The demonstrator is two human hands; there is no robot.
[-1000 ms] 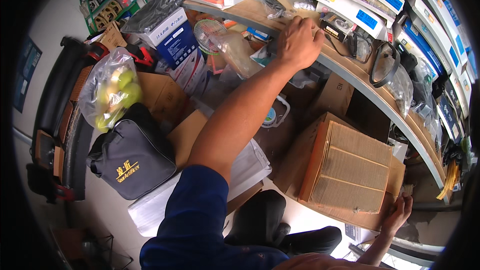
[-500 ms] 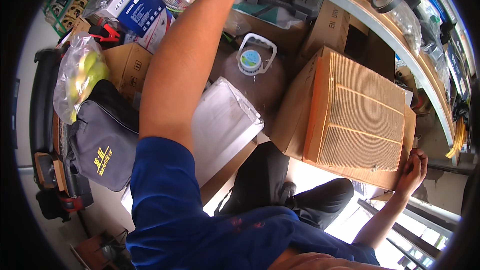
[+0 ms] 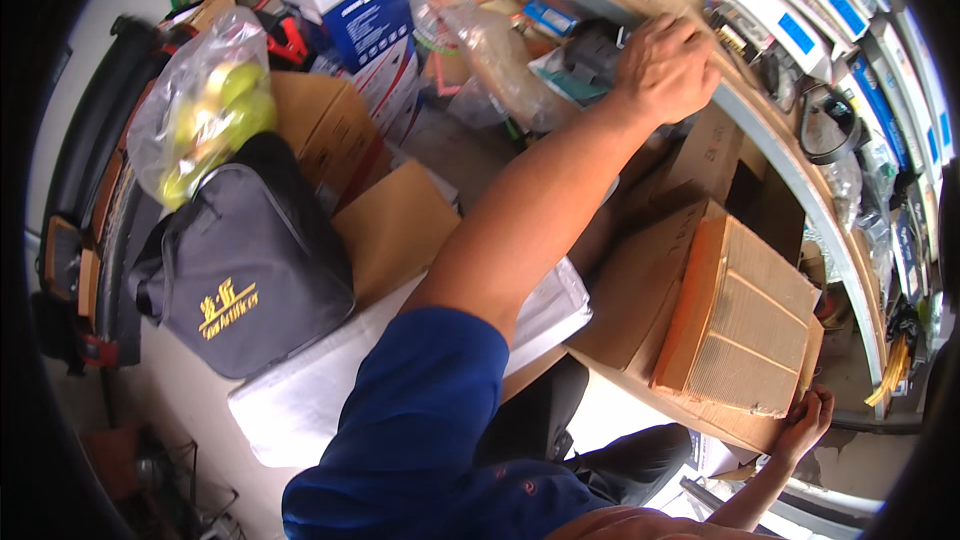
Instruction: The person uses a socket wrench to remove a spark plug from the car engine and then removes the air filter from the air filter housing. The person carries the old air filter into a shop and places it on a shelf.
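My left arm, in a blue sleeve, stretches far across the view. My left hand (image 3: pixel 668 70) is at the curved wooden shelf edge (image 3: pixel 738 90), its fingers curled; whatever is under them is hidden. My right hand (image 3: pixel 808 422) is closed at the near right corner of a cardboard box (image 3: pixel 637 295). On that box lies a pleated air filter (image 3: pixel 752 325) with an orange rim, its tan folds facing up. Left of the box, partly behind my left arm, is a long white carton (image 3: pixel 300 415).
A dark grey bag (image 3: pixel 262 270) with yellow lettering sits at the left, beside a clear plastic bag of green fruit (image 3: pixel 215 125). Behind them are an open brown carton (image 3: pixel 315 120) and a blue-and-white box (image 3: pixel 360 25). Boxed parts (image 3: pixel 775 10) crowd the shelf at the right.
My left hand has come from the top edge of the view to the right, over to the shelf edge. The view has shifted. My right hand stays at the box corner.
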